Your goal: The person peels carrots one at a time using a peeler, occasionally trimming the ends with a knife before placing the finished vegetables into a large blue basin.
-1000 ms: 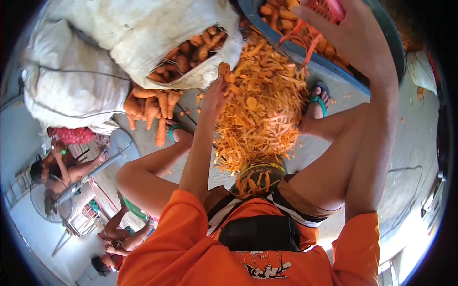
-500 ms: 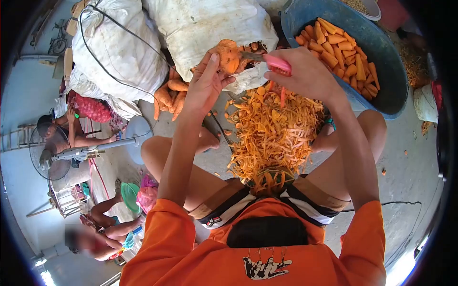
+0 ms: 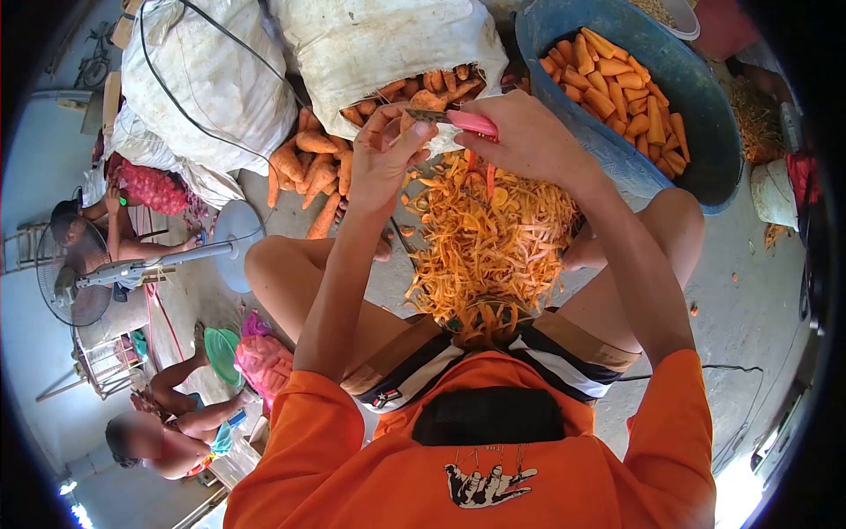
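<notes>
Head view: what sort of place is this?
Probably an informal produce-prep workspace, perhaps a shed or warehouse. Large white sacks stand about, one spilling unpeeled carrots; a blue tub holds peeled ones, and a heap of peelings lies on the bare floor.

Probably "THE" [image 3: 493,447] on orange shirt [image 3: 379,480]

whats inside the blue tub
The blue tub holds a heap of peeled-looking carrots. Only the upper ones show; they cover whatever lies beneath and the bottom under them.
</notes>
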The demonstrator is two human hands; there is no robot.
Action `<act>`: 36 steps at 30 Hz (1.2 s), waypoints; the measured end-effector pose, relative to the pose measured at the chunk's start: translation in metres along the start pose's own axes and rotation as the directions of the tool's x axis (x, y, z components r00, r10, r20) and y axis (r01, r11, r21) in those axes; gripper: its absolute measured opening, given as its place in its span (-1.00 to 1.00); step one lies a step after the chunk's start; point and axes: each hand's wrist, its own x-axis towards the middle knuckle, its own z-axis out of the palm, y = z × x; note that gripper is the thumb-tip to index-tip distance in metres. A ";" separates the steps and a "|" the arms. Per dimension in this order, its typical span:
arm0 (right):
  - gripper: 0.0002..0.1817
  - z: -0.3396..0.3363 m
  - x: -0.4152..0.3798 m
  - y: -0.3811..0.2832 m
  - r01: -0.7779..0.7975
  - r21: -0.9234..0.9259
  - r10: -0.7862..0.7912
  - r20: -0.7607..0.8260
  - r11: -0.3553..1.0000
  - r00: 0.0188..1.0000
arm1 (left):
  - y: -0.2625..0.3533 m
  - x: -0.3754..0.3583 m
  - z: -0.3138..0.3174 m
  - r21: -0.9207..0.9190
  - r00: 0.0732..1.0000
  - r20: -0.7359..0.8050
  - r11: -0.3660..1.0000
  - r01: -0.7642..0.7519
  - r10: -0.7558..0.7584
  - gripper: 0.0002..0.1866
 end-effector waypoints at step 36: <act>-0.57 0.036 0.009 0.129 -0.421 -0.286 0.454 0.057 0.861 0.889 | 0.005 0.004 -0.026 -0.177 0.916 0.303 0.960 -0.215 0.261 -0.48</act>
